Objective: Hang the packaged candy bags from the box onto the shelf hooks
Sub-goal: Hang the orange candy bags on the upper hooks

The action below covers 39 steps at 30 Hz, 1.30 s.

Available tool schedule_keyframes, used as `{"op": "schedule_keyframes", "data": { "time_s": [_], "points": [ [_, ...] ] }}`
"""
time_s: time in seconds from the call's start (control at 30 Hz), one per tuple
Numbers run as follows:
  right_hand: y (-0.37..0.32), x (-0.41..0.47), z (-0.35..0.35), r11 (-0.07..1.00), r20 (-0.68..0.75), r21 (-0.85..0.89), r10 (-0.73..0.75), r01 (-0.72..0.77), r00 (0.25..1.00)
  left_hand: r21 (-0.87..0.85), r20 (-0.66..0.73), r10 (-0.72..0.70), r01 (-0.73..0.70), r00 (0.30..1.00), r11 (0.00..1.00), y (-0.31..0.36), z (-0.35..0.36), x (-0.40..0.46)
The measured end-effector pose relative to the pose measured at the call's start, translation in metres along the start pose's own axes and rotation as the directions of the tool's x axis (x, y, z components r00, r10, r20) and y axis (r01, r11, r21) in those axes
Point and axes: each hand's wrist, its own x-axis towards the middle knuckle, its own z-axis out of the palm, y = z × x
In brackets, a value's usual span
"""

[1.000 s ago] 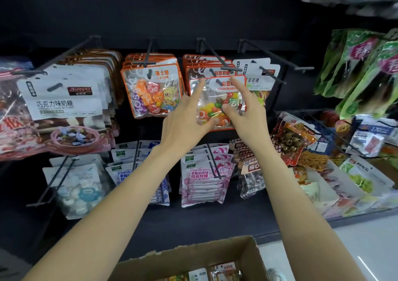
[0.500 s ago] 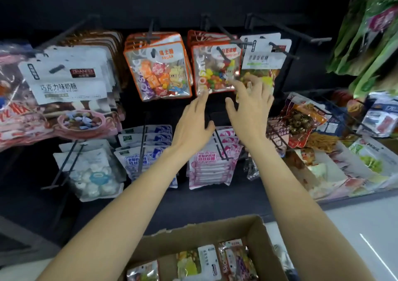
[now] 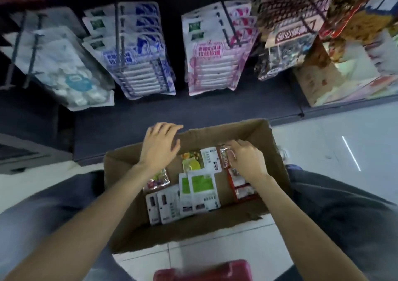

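Fingers, right hand (image 3: 247, 162): curled down inside the cardboard box (image 3: 273, 151), pinching the top of a red-edged candy bag (image 3: 225, 158) near the far right corner.
Fingers, left hand (image 3: 160, 149): relaxed and slightly spread, holding nothing, hovering over the far left part of the box, tips near the far rim; cannot tell whether touching it.
Box: open, brown, standing on the pale tiled floor (image 3: 323, 142) between the person's knees, just in front of the shelf base.
Box contents: flat candy bags lying loose; white bags with green panels (image 3: 202, 192) in the middle, white bags with dark labels (image 3: 163, 205) at near left, a yellow-and-green bag (image 3: 191, 162) further back, a clear bag of mixed sweets (image 3: 158, 178) under the left wrist, more red-edged bags (image 3: 241, 186) under the right wrist.
Shelf hooks (image 3: 117, 37): dark metal rods above the box, loaded.
Hanging stock, left to right: pale bags with a teal mark (image 3: 71, 76), blue-and-white bags (image 3: 140, 54), pink-and-white bags (image 3: 215, 54), a dark speckled pack with a red banner (image 3: 286, 43).
Legs: dark trousers (image 3: 344, 216) either side of the box.
Near edge: red object (image 3: 204, 272), blurred, cannot tell what.
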Motion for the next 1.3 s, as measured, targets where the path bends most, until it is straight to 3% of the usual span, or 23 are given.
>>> {"op": "schedule_keyframes", "data": {
  "time_s": [0.1,0.17,0.23,0.3,0.4,0.5,0.6,0.77,0.97,1.07,1.13,1.23,1.3],
  "points": [
    [0.026,-0.002,0.044,0.972,0.266,-0.025,0.232,-0.234,0.936,0.137,0.223,-0.031,0.000,0.974,0.991,-0.015,0.028,-0.006],
    [0.039,-0.001,0.070,0.958,0.408,-0.169,0.281,-0.231,0.869,0.197,0.329,-0.029,-0.038,0.944,0.980,-0.018,0.042,-0.005],
    [0.049,0.001,0.092,0.944,0.498,-0.291,0.287,-0.154,0.818,0.204,0.349,-0.057,-0.017,0.936,0.979,-0.018,0.053,-0.001],
    [0.058,0.003,0.110,0.937,0.507,-0.319,0.294,-0.141,0.810,0.180,0.323,-0.084,0.026,0.943,0.983,-0.018,0.061,0.003],
    [0.071,0.006,0.137,0.930,0.496,-0.267,0.358,-0.254,0.791,0.121,0.292,-0.121,0.089,0.949,0.989,-0.014,0.067,-0.001],
    [0.081,0.003,0.167,0.899,0.549,-0.264,0.439,-0.351,0.711,0.096,0.285,-0.134,0.110,0.949,0.989,-0.009,0.072,-0.011],
    [0.087,0.005,0.186,0.894,0.610,-0.309,0.448,-0.324,0.653,0.090,0.284,-0.126,0.105,0.950,0.990,-0.011,0.073,-0.012],
    [0.095,0.013,0.199,0.876,0.583,-0.358,0.480,-0.323,0.656,0.111,0.307,-0.159,0.131,0.938,0.985,-0.011,0.074,-0.009],
    [0.084,0.011,0.203,0.865,0.537,-0.284,0.502,-0.415,0.678,0.068,0.255,-0.188,0.177,0.949,0.982,-0.001,0.068,-0.010],
    [0.087,0.009,0.201,0.864,0.550,-0.303,0.504,-0.403,0.666,-0.031,0.125,-0.072,0.077,0.989,0.997,0.009,0.068,-0.023],
    [0.092,0.007,0.200,0.874,0.555,-0.316,0.485,-0.368,0.675,-0.087,0.128,0.036,-0.025,0.991,0.996,0.014,0.078,-0.041],
    [0.094,0.006,0.201,0.891,0.578,-0.285,0.454,-0.354,0.678,-0.085,0.341,0.052,-0.024,0.939,0.996,0.017,0.099,-0.066],
    [0.094,0.005,0.198,0.888,0.572,-0.289,0.459,-0.357,0.680,-0.043,0.596,-0.083,0.134,0.799,0.990,0.020,0.112,-0.073]
  ]
}}
